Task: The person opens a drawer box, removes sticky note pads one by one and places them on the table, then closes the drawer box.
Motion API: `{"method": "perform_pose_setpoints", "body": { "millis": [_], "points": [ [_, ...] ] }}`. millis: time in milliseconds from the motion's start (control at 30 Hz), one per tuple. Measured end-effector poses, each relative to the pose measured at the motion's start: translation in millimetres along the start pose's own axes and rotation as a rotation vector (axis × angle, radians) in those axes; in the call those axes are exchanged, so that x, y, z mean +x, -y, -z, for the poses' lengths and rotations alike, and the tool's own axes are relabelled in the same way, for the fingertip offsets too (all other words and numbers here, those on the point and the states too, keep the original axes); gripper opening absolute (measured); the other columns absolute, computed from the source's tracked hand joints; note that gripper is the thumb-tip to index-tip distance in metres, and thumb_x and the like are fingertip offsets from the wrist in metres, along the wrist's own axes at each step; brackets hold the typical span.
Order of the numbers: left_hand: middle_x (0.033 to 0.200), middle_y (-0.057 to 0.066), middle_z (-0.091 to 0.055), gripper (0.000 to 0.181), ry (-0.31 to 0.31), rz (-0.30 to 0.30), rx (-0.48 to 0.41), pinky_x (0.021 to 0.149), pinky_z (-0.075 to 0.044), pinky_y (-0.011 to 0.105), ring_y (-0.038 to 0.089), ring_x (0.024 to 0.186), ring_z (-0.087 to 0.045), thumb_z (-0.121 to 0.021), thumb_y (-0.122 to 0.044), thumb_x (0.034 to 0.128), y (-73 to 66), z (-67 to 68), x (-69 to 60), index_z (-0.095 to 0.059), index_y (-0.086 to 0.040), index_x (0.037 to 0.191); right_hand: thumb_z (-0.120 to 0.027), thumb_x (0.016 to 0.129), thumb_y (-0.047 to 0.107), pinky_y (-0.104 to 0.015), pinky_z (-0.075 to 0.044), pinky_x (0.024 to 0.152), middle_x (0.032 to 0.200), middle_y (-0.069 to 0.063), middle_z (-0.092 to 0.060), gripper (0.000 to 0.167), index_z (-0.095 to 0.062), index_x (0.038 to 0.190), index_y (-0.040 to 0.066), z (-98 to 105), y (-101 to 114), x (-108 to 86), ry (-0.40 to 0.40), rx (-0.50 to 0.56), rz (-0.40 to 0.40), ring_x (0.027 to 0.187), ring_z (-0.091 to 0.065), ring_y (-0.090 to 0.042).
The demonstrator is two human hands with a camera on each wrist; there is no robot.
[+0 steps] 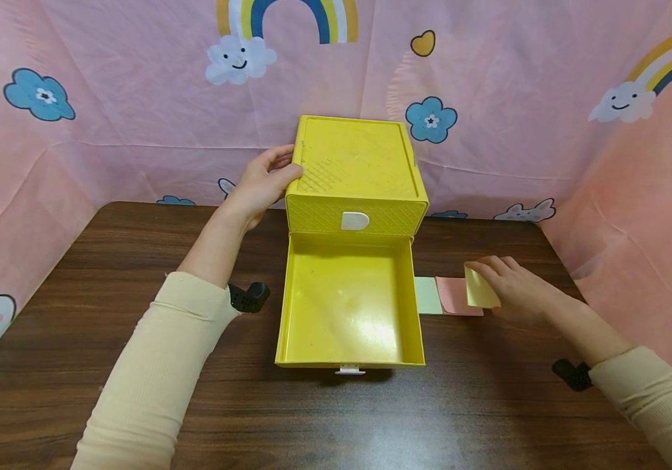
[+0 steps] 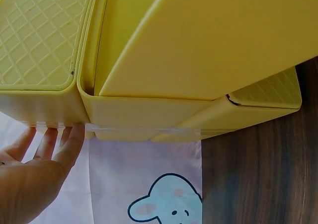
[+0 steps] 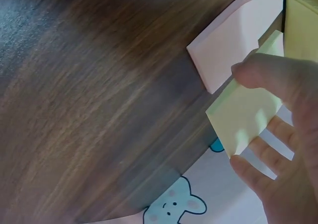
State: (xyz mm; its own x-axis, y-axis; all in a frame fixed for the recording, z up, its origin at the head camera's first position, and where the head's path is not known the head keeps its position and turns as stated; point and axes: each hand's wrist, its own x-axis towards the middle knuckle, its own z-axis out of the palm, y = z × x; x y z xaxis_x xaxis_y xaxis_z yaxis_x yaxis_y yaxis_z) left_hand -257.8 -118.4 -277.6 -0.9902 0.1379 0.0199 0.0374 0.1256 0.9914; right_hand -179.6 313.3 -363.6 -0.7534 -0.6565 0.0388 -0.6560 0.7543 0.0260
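Note:
A yellow drawer box (image 1: 359, 156) stands on the table with a lower drawer (image 1: 344, 300) pulled out toward me, nothing inside it. My left hand (image 1: 262, 183) rests against the box's upper left side; in the left wrist view its fingertips (image 2: 74, 134) touch the side wall. Out to the right, my right hand (image 1: 518, 287) pinches a pale yellow sticky note pad (image 1: 479, 290) between thumb and fingers, tilted above the table. Below it a pink sticky note pad (image 1: 459, 300) lies beside a light green one (image 1: 428, 295), which reaches the drawer's right side.
The dark wooden table (image 1: 213, 405) carries everything. A pink patterned cloth (image 1: 154, 98) hangs behind the table and on both sides. The upper drawer front with a white handle (image 1: 355, 220) is closed. Another white handle (image 1: 350, 370) juts from the pulled-out drawer's front.

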Motion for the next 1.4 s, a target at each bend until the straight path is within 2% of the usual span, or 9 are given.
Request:
{"method": "perform_pose_setpoints", "body": {
  "millis": [233, 533, 967, 1400],
  "points": [
    [0.140, 0.005, -0.037, 0.056, -0.007, 0.008, 0.011, 0.098, -0.043, 0.033, 0.019, 0.118, -0.047, -0.056, -0.023, 0.0896, -0.4, -0.1, -0.1, -0.035, -0.018, 0.142, -0.082, 0.060, 0.006, -0.051, -0.046, 0.082, 0.121, -0.019, -0.045, 0.086, -0.036, 0.133, 0.003, -7, -5, -4.4, 0.009, 0.005, -0.021, 0.104, -0.047, -0.038],
    [0.141, 0.005, -0.036, 0.057, -0.007, 0.013, 0.016, 0.098, -0.042, 0.033, 0.019, 0.118, -0.047, -0.055, -0.024, 0.0899, -0.5, 0.3, -0.8, -0.035, -0.019, 0.142, -0.079, 0.062, 0.002, -0.054, -0.044, 0.084, 0.123, -0.021, -0.043, 0.085, -0.035, 0.135, 0.003, -14, -13, -11.7, 0.075, -0.006, -0.071, 0.107, -0.045, -0.043],
    [0.140, 0.006, -0.037, 0.057, -0.010, 0.004, -0.004, 0.097, -0.043, 0.032, 0.019, 0.118, -0.047, -0.056, -0.022, 0.0892, 0.4, -0.6, 0.6, -0.035, -0.018, 0.142, -0.076, 0.065, 0.002, -0.054, -0.044, 0.082, 0.124, -0.021, -0.042, 0.084, -0.031, 0.136, 0.004, -24, -25, -22.8, 0.126, 0.011, -0.121, 0.106, -0.044, -0.043],
    [0.140, 0.006, -0.037, 0.057, -0.011, -0.001, -0.004, 0.097, -0.043, 0.033, 0.018, 0.118, -0.047, -0.056, -0.021, 0.0890, 0.7, -0.2, 0.3, -0.035, -0.016, 0.142, -0.078, 0.062, -0.001, -0.057, -0.044, 0.080, 0.125, -0.022, -0.042, 0.084, -0.033, 0.133, 0.002, -30, -32, -24.4, 0.141, 0.024, -0.108, 0.107, -0.046, -0.044]
  ]
}}
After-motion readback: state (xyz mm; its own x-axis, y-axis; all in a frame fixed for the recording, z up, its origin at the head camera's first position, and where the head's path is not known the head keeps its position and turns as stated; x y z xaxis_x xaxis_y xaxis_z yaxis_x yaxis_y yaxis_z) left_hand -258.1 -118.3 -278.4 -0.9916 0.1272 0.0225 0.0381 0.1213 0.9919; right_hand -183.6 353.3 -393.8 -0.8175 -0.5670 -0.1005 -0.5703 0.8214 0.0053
